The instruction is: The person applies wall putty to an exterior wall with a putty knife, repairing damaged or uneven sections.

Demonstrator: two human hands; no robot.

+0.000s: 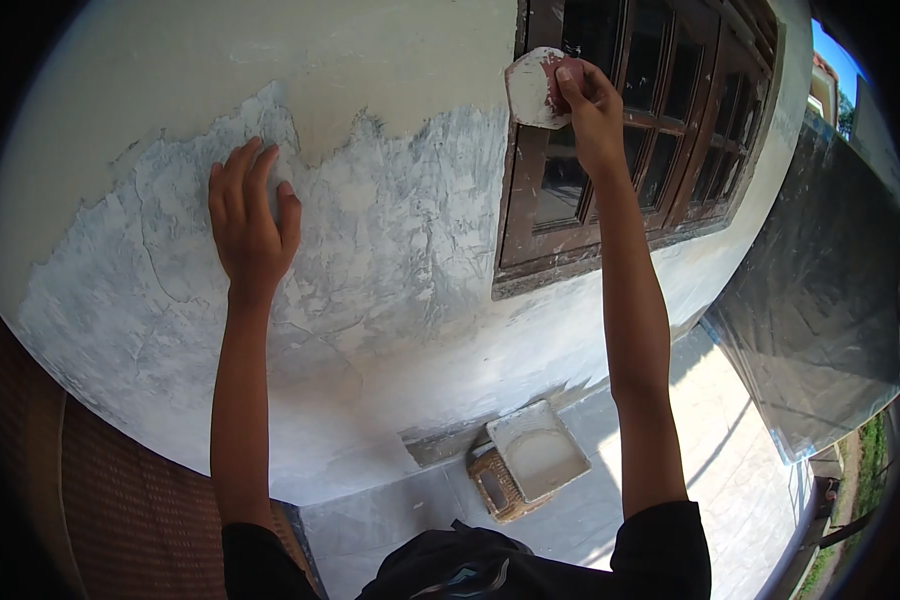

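My right hand (pixel 592 112) grips a putty spreader (pixel 533 90), reddish where bare and caked with white filler. It is held at the left side of the brown wooden window frame (pixel 560 250), where the wall meets the wood. Fingers apart, my left hand (pixel 253 215) lies against the wall (pixel 390 240) on a rough grey-white patch of filler. Above that patch the old cream paint (pixel 390 60) ends in a ragged, peeling edge.
Below, a whitish square tub (pixel 542 452) of pale filler sits on a woven basket-like crate (pixel 495 490) on the tiled floor (pixel 390 530). A dark plastic sheet (pixel 820 300) hangs at right. Brown woven material (pixel 130 500) stands at lower left.
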